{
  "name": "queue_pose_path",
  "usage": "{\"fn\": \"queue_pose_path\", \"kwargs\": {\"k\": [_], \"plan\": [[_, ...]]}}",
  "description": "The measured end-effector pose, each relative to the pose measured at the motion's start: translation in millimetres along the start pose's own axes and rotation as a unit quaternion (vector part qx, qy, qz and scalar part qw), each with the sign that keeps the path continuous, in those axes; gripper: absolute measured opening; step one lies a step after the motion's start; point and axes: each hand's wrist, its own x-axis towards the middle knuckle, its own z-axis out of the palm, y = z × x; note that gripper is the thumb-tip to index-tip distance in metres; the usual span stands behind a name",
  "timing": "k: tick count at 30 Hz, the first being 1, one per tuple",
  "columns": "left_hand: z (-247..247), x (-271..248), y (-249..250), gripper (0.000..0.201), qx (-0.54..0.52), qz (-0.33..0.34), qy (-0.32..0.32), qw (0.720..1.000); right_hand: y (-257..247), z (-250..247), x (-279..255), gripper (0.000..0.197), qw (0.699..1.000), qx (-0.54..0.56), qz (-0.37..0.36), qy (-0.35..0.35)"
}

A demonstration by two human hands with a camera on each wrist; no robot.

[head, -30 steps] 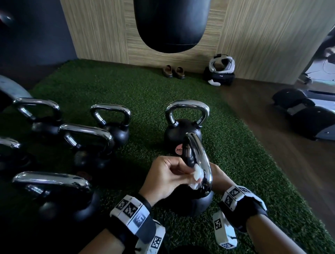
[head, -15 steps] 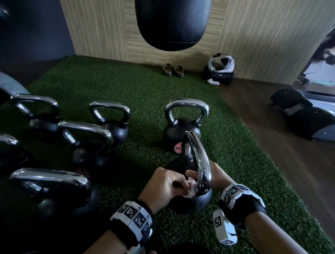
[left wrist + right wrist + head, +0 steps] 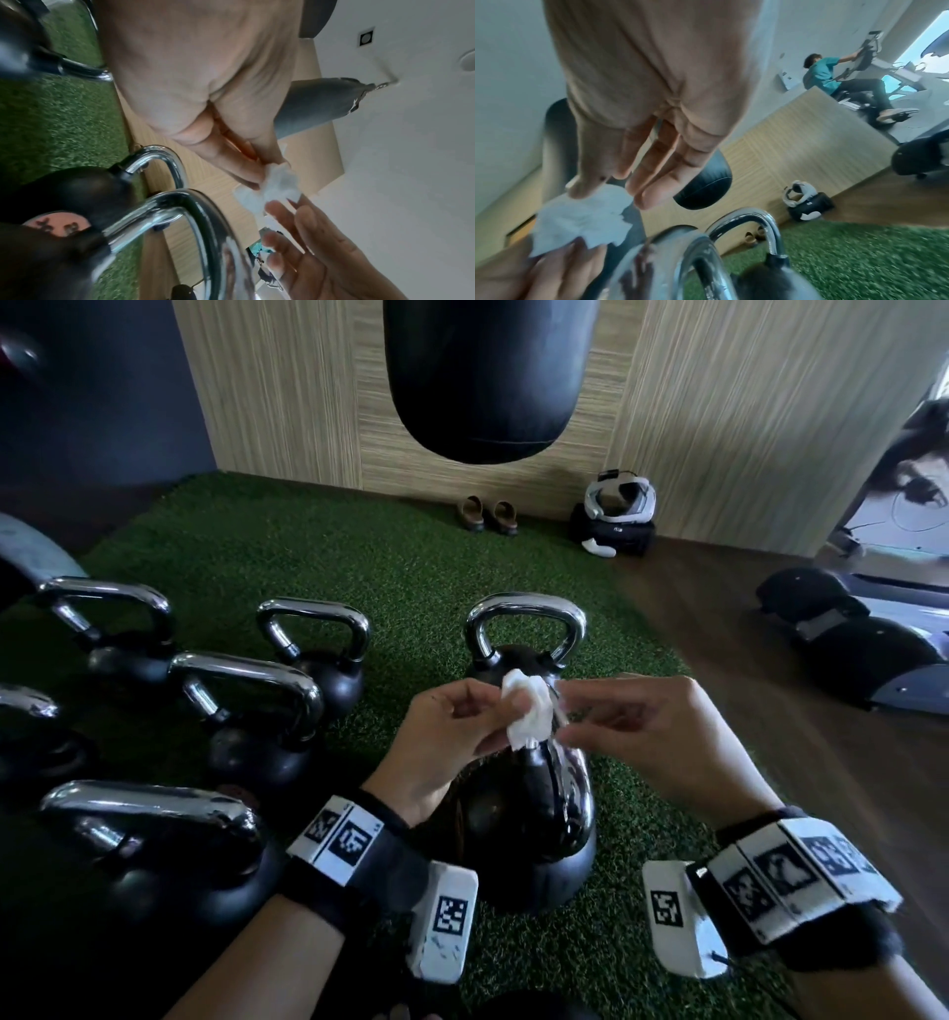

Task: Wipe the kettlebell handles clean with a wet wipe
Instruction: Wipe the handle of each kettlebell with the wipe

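A crumpled white wet wipe point(image 3: 529, 716) is held in the air between both hands, just above the nearest kettlebell point(image 3: 513, 829). My left hand point(image 3: 490, 713) pinches its left side with thumb and fingers. My right hand point(image 3: 567, 719) pinches its right edge, the other fingers stretched out. The wipe is off the near chrome handle point(image 3: 570, 793), which runs below the hands. In the left wrist view the wipe point(image 3: 272, 188) sits between the left fingers point(image 3: 241, 172) and right fingers point(image 3: 290, 219). The right wrist view shows the wipe point(image 3: 582, 219) under the right thumb, above the handle point(image 3: 698, 255).
A second kettlebell point(image 3: 524, 634) stands right behind, and several more point(image 3: 246, 701) crowd the green turf point(image 3: 359, 567) to the left. A black punching bag point(image 3: 488, 377) hangs ahead. Shoes point(image 3: 485, 513) and a headset on a bag point(image 3: 619, 518) lie by the wall. Exercise machine point(image 3: 862, 639) at right.
The left hand lifted the wipe off the near handle. The right hand left the kettlebell and came up to take the wipe's other side.
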Motion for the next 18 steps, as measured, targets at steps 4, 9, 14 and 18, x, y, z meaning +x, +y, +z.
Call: {"fn": "queue_pose_path", "kwargs": {"k": [4,9,14,18], "plan": [[12,0,9,0.012,-0.021,-0.004,-0.020,1.000,-6,8,3,0.044,1.000,-0.002,-0.022,0.013],[9,0,7,0.031,0.076,-0.009,-0.039,0.996,-2,9,6,0.034,0.998,0.028,-0.010,0.054],[-4,-3,-4,0.044,0.138,-0.034,-0.073,0.987,8,8,8,0.024,0.997,-0.016,0.008,0.079],[-18,-3,-43,0.084,0.348,-0.031,-0.085,0.933,23,-8,4,0.023,0.990,-0.013,0.048,0.131]]}}
